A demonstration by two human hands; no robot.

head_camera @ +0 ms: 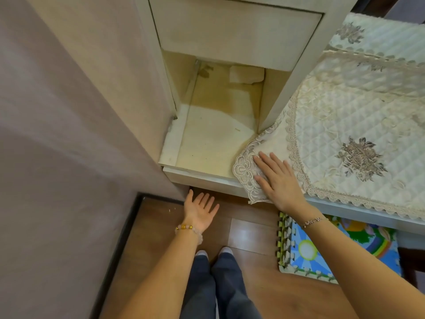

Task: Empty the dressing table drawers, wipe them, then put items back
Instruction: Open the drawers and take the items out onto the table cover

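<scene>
Beneath a pale dressing table (296, 84), the left hand (201, 211) reaches forward palm up, fingers straight and slightly spread, holding nothing, just below the front edge of the pulled-out bottom drawer (211, 139). A beaded bracelet (187, 229) circles that wrist. The right hand (279, 180) lies flat, palm down, fingers spread, pressing on the lace corner of a quilted cream cloth (333, 139) that covers the table top and hangs over the drawer's front right corner. A thin chain bracelet (314, 221) sits on that wrist. The open drawer has a stained, speckled bottom and holds only one small pale object (246, 74) at the back; what it is cannot be told. Above it, the upper drawer (234, 33) is closed. A colourful foam mat (322, 249) lies on the wooden floor (250, 233) to the right.
</scene>
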